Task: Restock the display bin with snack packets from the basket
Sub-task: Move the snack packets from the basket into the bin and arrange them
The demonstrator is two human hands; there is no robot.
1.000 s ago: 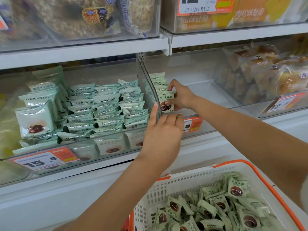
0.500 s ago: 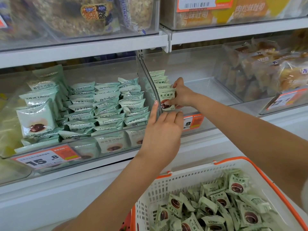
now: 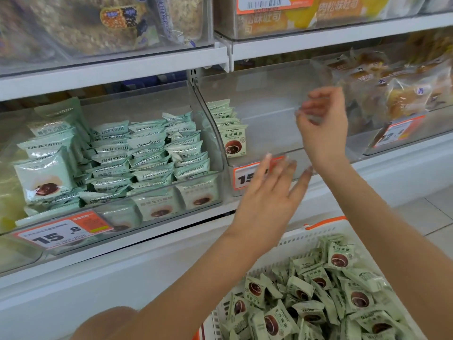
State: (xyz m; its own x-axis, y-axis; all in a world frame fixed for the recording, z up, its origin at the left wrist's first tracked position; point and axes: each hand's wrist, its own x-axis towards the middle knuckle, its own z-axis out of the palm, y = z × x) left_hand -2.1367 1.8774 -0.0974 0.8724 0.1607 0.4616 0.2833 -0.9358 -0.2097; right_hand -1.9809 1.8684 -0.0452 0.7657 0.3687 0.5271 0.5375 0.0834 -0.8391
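Head view: our hands hover empty at the display bin (image 3: 282, 104).
Our left hand (image 3: 267, 192) is spread flat, our right hand (image 3: 321, 123) loosely curled, holding nothing; snack packets (image 3: 231, 133) stand left of our fingers, more fill the basket (image 3: 326, 223) below.

The price tag (image 3: 250, 177) at centre frame is partly covered by the left hand (image 3: 267, 202), so only "15" can be read. The basket (image 3: 326, 223) is cut off by the lower right edge. The fingers (image 3: 306, 111) of the right hand (image 3: 323, 128) are blurred. The tag (image 3: 397, 132) at the right is too smeared to be read.
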